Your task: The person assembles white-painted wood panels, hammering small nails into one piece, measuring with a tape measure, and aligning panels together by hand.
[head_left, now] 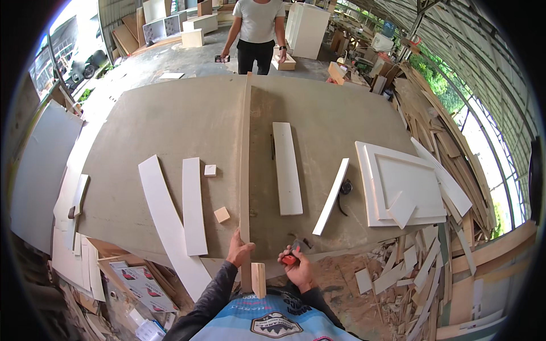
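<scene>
I see a broad tabletop (187, 119) bearing a long wooden strip (246, 142), its long axis pointing away from the person; the left hand (239, 250) clasps it, the right hand (300, 273) curls round a red tool (290, 258).

The person's left forearm (211, 295), in a long, dark, mottled fabric sleeve, slants up and to the right from the lower edge; its bare left hand (240, 250) reaches forward, one finger pointing ahead and the thumb sticking out to the right. The right forearm (325, 307), also dark-sleeved, angles up and to the left, its wrist bare. The bare right hand (298, 270) is curled into a grip, nearer the body and apart from the other hand.
</scene>
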